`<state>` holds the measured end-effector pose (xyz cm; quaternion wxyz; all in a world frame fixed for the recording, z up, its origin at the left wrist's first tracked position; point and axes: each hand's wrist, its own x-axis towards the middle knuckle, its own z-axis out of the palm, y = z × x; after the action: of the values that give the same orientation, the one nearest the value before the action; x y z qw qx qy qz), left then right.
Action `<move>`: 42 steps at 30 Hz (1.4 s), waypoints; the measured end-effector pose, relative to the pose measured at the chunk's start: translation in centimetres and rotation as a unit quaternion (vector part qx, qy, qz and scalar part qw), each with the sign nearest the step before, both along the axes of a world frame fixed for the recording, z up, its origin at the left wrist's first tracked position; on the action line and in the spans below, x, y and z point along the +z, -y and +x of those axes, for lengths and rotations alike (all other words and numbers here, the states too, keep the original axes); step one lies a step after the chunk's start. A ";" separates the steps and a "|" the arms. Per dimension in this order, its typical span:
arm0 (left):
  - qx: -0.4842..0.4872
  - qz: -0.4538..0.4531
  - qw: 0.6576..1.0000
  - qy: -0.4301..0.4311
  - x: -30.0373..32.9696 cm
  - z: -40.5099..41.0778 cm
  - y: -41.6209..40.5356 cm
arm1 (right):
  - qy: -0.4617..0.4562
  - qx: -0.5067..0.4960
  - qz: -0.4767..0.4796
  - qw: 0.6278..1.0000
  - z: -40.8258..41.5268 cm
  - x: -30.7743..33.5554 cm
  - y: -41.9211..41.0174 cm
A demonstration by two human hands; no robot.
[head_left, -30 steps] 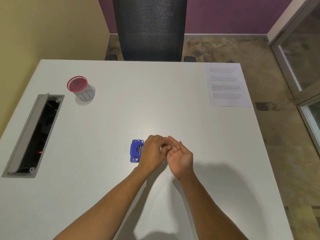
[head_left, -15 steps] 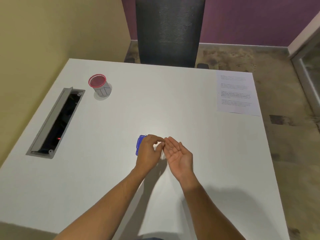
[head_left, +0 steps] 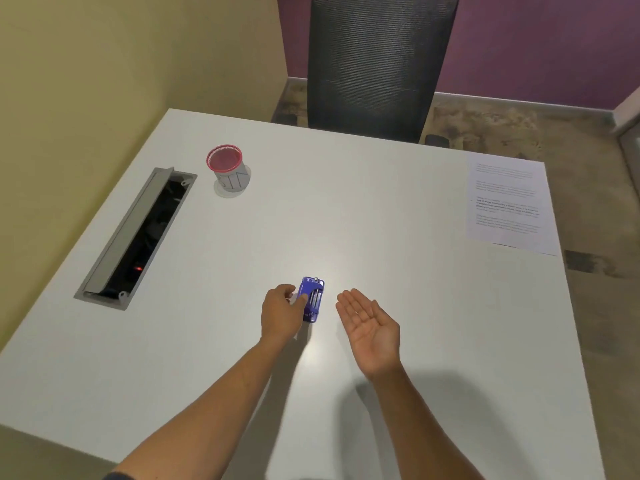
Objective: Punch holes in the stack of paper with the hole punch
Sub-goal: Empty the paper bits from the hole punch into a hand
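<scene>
A small blue hole punch lies on the white table near the middle. My left hand sits at its left side, fingers curled, with the thumb touching the punch's left edge. My right hand hovers just right of the punch, palm up, fingers spread, holding nothing. The stack of printed paper lies flat at the far right edge of the table, well away from both hands.
A red-rimmed mesh pen cup stands at the back left. An open cable tray is cut into the table's left side. A black mesh chair stands behind the far edge. A yellow wall runs along the left.
My hands, which were touching each other over the punch, have come apart. The left hand moved to the punch's left side, and the right hand drew away to the right, uncovering the punch.
</scene>
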<state>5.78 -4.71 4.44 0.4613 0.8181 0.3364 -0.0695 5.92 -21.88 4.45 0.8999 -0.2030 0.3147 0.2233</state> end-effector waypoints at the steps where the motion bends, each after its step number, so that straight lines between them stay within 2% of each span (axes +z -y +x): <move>1: 0.001 -0.011 1.000 -0.017 -0.4 0.4 -0.4 | -0.004 -0.006 -0.003 1.000 0.2 -0.2 -0.3; 6: -0.015 -0.055 0.996 -0.064 -2.1 1.7 -1.6 | -0.018 -0.014 -0.012 1.000 0.8 -1.0 -1.9; 12: -0.035 -0.103 0.992 -0.057 -3.0 3.0 -2.7 | -0.018 0.001 -0.031 0.999 2.3 -2.1 -3.9; 18: 0.002 -0.194 0.981 -0.023 -2.9 3.4 -5.9 | -0.010 0.015 -0.020 1.000 4.9 -1.7 -7.7; 33: 0.113 -0.118 0.985 0.055 -2.2 11.3 -21.5 | 0.052 0.046 -0.047 0.997 17.3 1.1 -22.6; 42: 0.129 -0.105 0.984 0.065 -3.6 15.0 -25.8 | 0.103 0.060 -0.074 0.990 25.2 3.0 -28.9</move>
<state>20.77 21.05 0.87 0.5710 0.7175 0.3988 0.0090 31.08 7.01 7.47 0.8949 -0.3099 0.2232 0.2309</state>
